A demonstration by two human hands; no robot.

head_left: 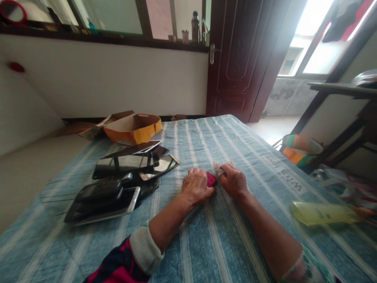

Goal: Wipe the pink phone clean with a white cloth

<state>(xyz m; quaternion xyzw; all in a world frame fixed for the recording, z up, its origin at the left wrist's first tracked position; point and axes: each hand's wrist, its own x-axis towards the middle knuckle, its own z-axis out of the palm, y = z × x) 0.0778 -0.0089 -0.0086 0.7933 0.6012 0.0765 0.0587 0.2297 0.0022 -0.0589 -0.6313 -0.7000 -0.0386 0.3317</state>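
Because the red object [211,179] on the striped cloth [212,143] is partly hidden by the left hand [194,184], whose exact grip cannot be told, it could be slid away if the white wad [217,166], pinched by the right hand [235,182], is pushed too hard against it.

cloth [203,236]: mottled blue, pale lengthwise stripes, grey lettering [294,184]. small thing [211,179]: magenta. crumpled tissue [218,167]: white. box [141,135]: orange outside. phone [163,167]: gold rim. door [235,59]: dark reddish-brown.
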